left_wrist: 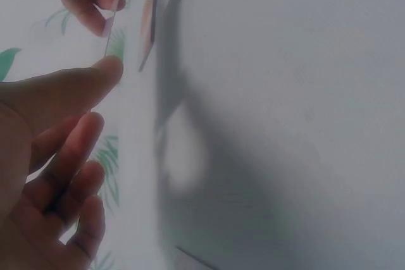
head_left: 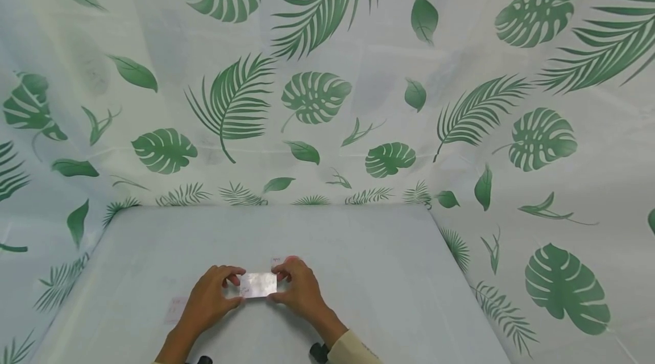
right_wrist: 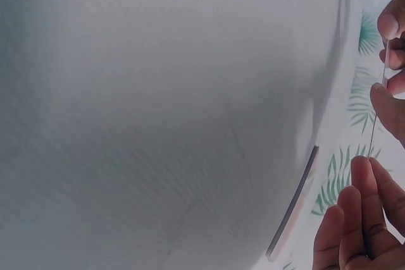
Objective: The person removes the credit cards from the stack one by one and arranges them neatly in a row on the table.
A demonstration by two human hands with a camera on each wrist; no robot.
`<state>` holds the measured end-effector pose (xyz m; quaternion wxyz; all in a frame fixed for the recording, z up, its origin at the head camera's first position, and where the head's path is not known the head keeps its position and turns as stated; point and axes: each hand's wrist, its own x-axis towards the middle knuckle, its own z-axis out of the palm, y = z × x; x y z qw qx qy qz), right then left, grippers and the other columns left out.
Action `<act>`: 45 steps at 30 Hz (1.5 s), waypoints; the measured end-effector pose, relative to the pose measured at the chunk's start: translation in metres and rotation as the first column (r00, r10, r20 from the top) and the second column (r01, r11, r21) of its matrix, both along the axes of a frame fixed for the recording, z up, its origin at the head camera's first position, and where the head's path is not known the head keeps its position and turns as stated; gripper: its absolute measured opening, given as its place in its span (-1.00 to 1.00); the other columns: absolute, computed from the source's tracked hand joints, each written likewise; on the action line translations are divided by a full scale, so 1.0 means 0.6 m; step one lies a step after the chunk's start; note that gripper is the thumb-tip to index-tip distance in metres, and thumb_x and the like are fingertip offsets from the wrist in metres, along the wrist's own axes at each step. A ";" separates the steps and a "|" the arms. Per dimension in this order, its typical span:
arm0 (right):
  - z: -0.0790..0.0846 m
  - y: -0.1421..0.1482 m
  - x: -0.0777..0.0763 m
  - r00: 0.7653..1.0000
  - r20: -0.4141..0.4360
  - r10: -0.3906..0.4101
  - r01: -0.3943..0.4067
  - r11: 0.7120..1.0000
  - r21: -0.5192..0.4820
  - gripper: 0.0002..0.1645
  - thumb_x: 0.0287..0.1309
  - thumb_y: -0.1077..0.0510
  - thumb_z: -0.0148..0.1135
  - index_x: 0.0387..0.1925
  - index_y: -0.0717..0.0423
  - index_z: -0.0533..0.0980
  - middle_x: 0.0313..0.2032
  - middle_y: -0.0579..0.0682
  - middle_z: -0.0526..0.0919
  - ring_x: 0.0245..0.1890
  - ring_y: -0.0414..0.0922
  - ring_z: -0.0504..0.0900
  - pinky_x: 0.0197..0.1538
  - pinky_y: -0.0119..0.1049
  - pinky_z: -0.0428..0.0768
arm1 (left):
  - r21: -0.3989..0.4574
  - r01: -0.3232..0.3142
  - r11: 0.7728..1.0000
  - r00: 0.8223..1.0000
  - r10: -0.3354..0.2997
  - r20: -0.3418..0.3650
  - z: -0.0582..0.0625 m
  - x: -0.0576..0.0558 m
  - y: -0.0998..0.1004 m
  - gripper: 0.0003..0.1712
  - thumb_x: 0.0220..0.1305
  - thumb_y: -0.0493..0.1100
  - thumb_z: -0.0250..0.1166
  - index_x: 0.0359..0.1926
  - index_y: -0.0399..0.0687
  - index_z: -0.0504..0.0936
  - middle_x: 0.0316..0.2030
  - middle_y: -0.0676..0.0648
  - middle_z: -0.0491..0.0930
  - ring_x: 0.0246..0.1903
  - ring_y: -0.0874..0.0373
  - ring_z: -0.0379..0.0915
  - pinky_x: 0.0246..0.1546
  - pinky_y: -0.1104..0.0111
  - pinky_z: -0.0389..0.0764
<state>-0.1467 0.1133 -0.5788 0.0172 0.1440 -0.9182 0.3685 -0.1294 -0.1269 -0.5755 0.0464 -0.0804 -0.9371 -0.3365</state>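
Evidently the thin, shiny panel [head_left: 258, 285] is a two-handed hold: the left hand [head_left: 207, 298] pinches its left end and the right hand [head_left: 303, 293] its right end, thumbs at the near edge and fingers at the far one. It sits between the hands, seemingly raised off the white worktop [head_left: 389, 278], since both wrist views show it edge-on and apart from the surface. Holding it by the ends probably keeps so slight a piece steady and leaves its broad face uncovered. A pale pinkish card [head_left: 174, 310] lies just left of the left hand, and another pale piece [head_left: 277, 261] just beyond the right hand — both beside the held panel rather than under it, perhaps to leave room.

Glare washes out the panel's face, and the faint marks near its left end are illegible. Fingers cover both ends. The right hand hides much of the piece beyond it, so whether the red patch [head_left: 293, 257] there belongs to that piece is unclear. Dark objects [head_left: 318, 352] near the wrists are only partly visible — too little to identify.
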 end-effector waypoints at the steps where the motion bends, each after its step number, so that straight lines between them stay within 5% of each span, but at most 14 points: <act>1: -0.001 -0.001 0.001 1.000 0.005 0.000 0.000 1.000 -0.002 -0.37 -0.22 0.11 0.81 0.00 -0.07 0.74 -0.25 -0.23 0.69 -0.21 -0.31 0.55 -0.11 -0.41 0.54 | 0.000 0.002 1.000 1.000 -0.002 -0.002 0.000 0.001 -0.001 -0.34 -0.16 -0.19 0.77 0.06 0.15 0.75 -0.31 0.25 0.65 -0.24 0.29 0.42 -0.13 0.30 0.52; 24: -0.009 -0.021 0.017 0.999 0.012 0.040 -0.040 0.999 -0.006 -0.40 -0.22 0.15 0.81 -0.03 -0.01 0.76 -0.32 -0.19 0.75 -0.26 -0.22 0.60 -0.16 -0.45 0.49 | -0.004 -0.001 1.000 0.999 0.001 0.044 -0.004 0.019 -0.024 -0.33 -0.20 -0.18 0.79 0.04 0.15 0.77 -0.33 0.24 0.63 -0.29 0.29 0.38 -0.23 0.37 0.46; 45: -0.011 -0.043 0.024 0.995 0.073 0.065 -0.067 0.998 0.022 -0.38 -0.21 0.14 0.80 0.00 -0.03 0.76 -0.36 -0.27 0.74 -0.32 -0.42 0.43 -0.20 -0.48 0.42 | -0.050 -0.014 0.999 0.994 0.019 0.103 0.006 0.036 -0.047 -0.36 -0.15 -0.11 0.77 0.05 0.12 0.77 -0.35 0.23 0.62 -0.30 0.24 0.37 -0.25 0.38 0.38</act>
